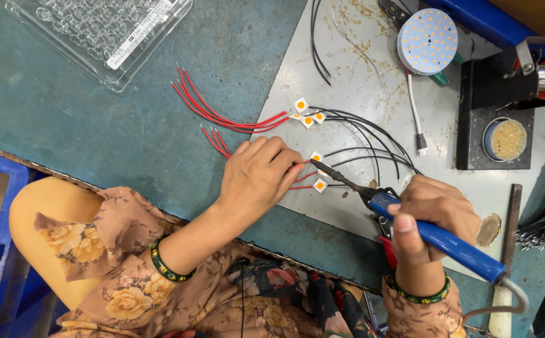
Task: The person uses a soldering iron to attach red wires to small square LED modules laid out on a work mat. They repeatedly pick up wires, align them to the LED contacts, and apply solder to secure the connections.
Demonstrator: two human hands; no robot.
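On the pale grey metal plate point(360, 81), near its lower left edge, the left hand point(257, 178) lies knuckles up with its fingers curled narrow, pressing a thin red wire point(297, 186) down beside a small white square LED chip point(320, 185) with an orange dot at its middle; pinned like this, the chip cannot slide under the hot tip. The right hand point(426, 222), at the plate's lower right edge, is wrapped tight round the blue plastic handle of a soldering iron point(410, 222), thumb on top, so the dark slim tip slants leftward and comes down just beside that chip, close to a second chip point(315, 156) a little further up the plate. Both wrists wear green patterned bangles.

Further up the plate from the hands lies a cluster of finished chips point(307, 116), red leads point(216, 112) fanning off the plate's left edge over the worn teal table point(97, 125), glossy black leads point(372, 134) curving right. At the plate's top sits a round white LED disc point(427, 40) dotted with yellow emitters, with a white cable trailing down. Off the plate's right edge stands a black iron stand point(491, 106) with a round tin of brassy cleaning wool point(505, 139), kept within reach of the iron. Well left of the plate, a clear moulded plastic tray point(97, 31) rests on the table
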